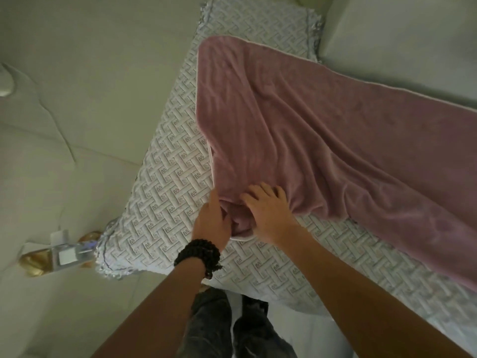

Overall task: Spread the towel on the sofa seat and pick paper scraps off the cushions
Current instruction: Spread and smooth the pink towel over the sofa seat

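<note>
Right now the left hand (pixel 210 224) and right hand (pixel 268 213) both pinch the bunched near corner of the soft pink towel (pixel 309 140) lying wrinkled on the grey woven sofa seat (pixel 165 182), so a hard tug might drag it all crooked.

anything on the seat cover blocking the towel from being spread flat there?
Nothing visible. Both the left hand and right hand are already on the bunched near corner of the pink towel, and the quilted seat cover around it shows no objects. No paper scraps are visible.
</note>
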A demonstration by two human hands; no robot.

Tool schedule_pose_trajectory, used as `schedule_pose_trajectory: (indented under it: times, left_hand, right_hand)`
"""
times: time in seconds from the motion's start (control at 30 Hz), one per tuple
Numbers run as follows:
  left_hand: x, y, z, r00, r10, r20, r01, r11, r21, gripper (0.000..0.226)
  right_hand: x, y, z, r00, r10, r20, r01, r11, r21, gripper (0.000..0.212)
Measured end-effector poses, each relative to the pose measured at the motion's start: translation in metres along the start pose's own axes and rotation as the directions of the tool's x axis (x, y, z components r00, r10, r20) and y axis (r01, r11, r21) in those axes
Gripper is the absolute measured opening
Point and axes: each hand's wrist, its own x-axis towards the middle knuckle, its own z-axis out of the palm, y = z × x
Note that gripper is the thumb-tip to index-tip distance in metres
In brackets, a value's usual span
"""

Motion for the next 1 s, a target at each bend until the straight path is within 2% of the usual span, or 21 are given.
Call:
schedule_pose_trajectory:
  times: [0.07,0.13,0.2,0.27,0.33,0.4,0.47,0.57,0.63,0.73,0.83,0.9,1.0]
  left_hand:
    - [-0.01,0.004,0.007,0.997,-0.074,-0.009,0.074,0.996,-0.053,0.061]
    - [-0.017,0.006,0.009,0.994,-0.113,-0.01,0.112,0.991,-0.078,0.052]
    - [-0.017,0.001,0.003,0.995,-0.098,-0.015,0.096,0.99,-0.102,0.042]
    - [-0.007,-0.011,-0.012,0.994,-0.105,-0.016,0.101,0.983,-0.151,0.034]
    - [0.003,-0.029,-0.035,0.99,-0.142,0.006,0.141,0.977,-0.162,0.028]
    - [0.007,-0.054,-0.067,0.992,-0.123,0.016,0.124,0.99,-0.067,0.029]
    - [0.005,-0.076,-0.094,0.997,-0.07,0.029,0.069,0.997,0.033,0.038]
    - [0.002,-0.097,-0.124,0.996,0.005,0.084,-0.017,0.99,0.141,0.046]
    - [0.003,-0.11,-0.134,0.993,-0.002,0.122,-0.014,0.991,0.13,0.047]
    - [0.006,-0.12,-0.138,0.983,-0.062,0.174,0.049,0.996,0.079,0.042]
    - [0.017,-0.125,-0.14,0.981,-0.044,0.189,0.027,0.995,0.094,0.04]
    - [0.022,-0.126,-0.143,0.981,-0.015,0.193,-0.007,0.993,0.115,0.041]
    - [0.025,-0.13,-0.145,0.977,-0.002,0.212,-0.044,0.976,0.213,0.045]
  right_hand:
    - [0.002,-0.005,0.002,0.992,0.062,-0.112,-0.065,0.998,-0.021,0.046]
    - [0.0,-0.01,0.005,0.967,0.115,-0.229,-0.112,0.993,0.027,0.037]
    - [-0.007,-0.012,0.009,0.917,0.17,-0.36,-0.139,0.984,0.112,0.036]
    - [-0.017,-0.02,0.015,0.876,0.161,-0.454,-0.103,0.983,0.149,0.043]
    - [-0.027,-0.033,0.022,0.915,0.063,-0.398,-0.017,0.993,0.118,0.051]
    - [-0.03,-0.056,0.028,0.97,-0.008,-0.242,0.021,0.998,0.052,0.056]
    - [-0.028,-0.078,0.036,0.988,0.038,-0.147,-0.036,0.999,0.015,0.061]
    - [-0.015,-0.113,0.037,0.968,0.129,-0.217,-0.127,0.992,0.024,0.05]
    - [-0.002,-0.133,0.04,0.954,0.136,-0.266,-0.143,0.99,-0.009,0.041]
    - [0.01,-0.145,0.042,0.952,0.1,-0.289,-0.114,0.993,-0.03,0.036]
    - [0.014,-0.152,0.042,0.934,0.062,-0.351,-0.06,0.998,0.015,0.018]
    - [0.007,-0.159,0.044,0.947,-0.007,-0.321,0.022,0.999,0.044,0.019]
    - [-0.004,-0.172,0.054,0.971,-0.188,-0.149,0.212,0.962,0.169,0.018]
